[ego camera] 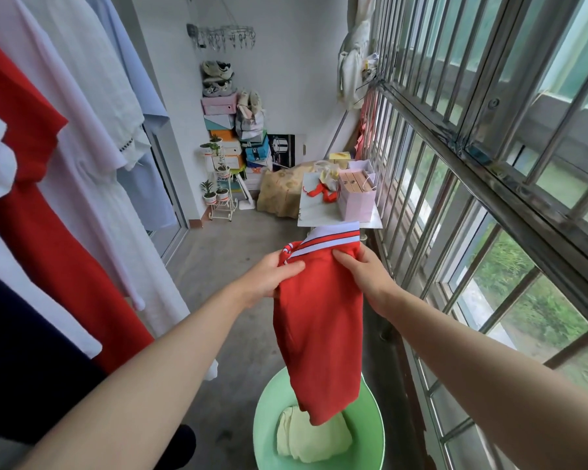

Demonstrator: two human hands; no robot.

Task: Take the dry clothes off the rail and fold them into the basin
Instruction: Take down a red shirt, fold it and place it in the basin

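I hold a red polo shirt (319, 330) with a white striped collar in front of me, folded lengthwise into a narrow strip. My left hand (272, 274) grips its left shoulder and my right hand (360, 269) grips the right shoulder. The shirt's hem hangs down over a light green basin (263, 422) on the floor. In the basin lies a folded pale yellow garment (313, 439). On the left, more clothes hang: a red garment (48, 232), white garments (92, 137), a pale blue one (140, 79) and a dark navy one (17, 364).
A barred metal window grille (472, 171) runs along the right side. At the far end stand stacked shoe boxes (224, 130), a plant stand (219, 191), a bundle and a small table with a pink bag (357, 195). The floor is bare concrete (224, 266).
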